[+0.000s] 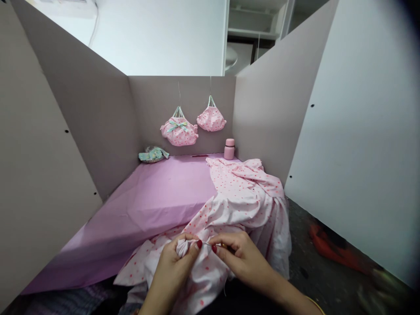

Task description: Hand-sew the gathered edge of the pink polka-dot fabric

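A large pink cloth with red dots lies rumpled over the near right of the pink table cover and hangs toward me. My left hand is closed around a gathered bunch of this cloth, thumb on top. My right hand pinches the cloth right beside it, fingertips nearly touching the left thumb. A thin thread seems to run between the two hands, too fine to be sure of.
Two small pink dotted fabric bags hang on the back panel. A pink bottle stands in the back right corner. A bowl with a teal cloth sits back left. Tall panels wall in three sides.
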`<state>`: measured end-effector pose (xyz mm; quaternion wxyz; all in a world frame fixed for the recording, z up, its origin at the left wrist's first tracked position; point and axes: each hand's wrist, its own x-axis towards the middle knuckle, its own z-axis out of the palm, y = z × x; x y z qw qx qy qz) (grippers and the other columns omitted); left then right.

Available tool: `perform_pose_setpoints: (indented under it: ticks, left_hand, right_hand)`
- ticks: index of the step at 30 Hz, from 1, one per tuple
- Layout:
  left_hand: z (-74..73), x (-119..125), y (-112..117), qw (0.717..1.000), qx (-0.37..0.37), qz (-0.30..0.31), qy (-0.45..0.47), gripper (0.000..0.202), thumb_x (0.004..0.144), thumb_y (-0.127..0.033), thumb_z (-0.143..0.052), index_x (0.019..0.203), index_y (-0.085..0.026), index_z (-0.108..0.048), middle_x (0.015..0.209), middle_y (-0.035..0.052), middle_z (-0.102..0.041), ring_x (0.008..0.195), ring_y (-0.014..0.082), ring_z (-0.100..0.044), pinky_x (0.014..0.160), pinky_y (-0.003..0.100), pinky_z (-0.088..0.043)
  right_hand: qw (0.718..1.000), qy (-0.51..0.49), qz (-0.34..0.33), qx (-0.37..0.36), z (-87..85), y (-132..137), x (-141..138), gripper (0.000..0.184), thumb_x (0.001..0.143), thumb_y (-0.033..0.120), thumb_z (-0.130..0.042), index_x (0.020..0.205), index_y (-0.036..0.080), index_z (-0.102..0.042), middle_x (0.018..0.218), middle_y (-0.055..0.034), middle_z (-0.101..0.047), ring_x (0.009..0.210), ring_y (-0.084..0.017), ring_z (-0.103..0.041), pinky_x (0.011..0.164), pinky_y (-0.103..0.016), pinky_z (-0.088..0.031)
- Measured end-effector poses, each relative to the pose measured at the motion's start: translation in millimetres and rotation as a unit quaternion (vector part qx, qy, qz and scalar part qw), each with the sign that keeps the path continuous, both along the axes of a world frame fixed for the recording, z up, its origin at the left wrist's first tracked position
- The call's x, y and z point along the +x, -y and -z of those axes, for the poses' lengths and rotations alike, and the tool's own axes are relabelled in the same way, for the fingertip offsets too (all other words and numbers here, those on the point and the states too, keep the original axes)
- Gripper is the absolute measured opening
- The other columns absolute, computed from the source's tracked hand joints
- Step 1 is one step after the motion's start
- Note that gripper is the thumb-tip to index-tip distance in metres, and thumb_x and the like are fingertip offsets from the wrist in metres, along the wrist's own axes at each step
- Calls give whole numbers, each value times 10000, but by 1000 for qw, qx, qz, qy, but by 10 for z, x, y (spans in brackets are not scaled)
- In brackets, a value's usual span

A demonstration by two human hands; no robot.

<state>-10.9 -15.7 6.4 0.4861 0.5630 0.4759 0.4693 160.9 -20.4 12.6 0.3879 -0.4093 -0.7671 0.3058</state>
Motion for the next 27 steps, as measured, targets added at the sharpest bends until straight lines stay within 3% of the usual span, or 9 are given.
perform_pose_setpoints:
  ticks: [7,12,27]
  left_hand:
    - [69,21,-30,991,-83,38,99,232,674,-380,-668,717,-169,-580,557,-46,-525,508,104,-444,488,195,-358]
    - [87,33,-38,985,-95,47,139,261,658,-385,-688,717,-157,-577,565,-41,-547,515,108,-462,494,200,-355]
    - [80,24,11,984,-94,103,110,231,702,-389,-648,687,-176,-560,551,-49,-499,509,108,-433,497,204,-331]
  right_hand:
    - [999,-38,-24,-28,27,-19,19,246,813,132,-495,960,172,-688,764,-32,-687,712,-158,-601,664,-263,-452]
    - [997,-53,-41,-48,23,-20,36,246,829,142,-497,983,180,-684,826,-42,-696,779,-169,-616,706,-267,-456]
    - [971,-142,-126,-148,181,-152,128,243,806,327,-581,948,165,-693,832,-49,-693,774,-159,-613,717,-258,-447]
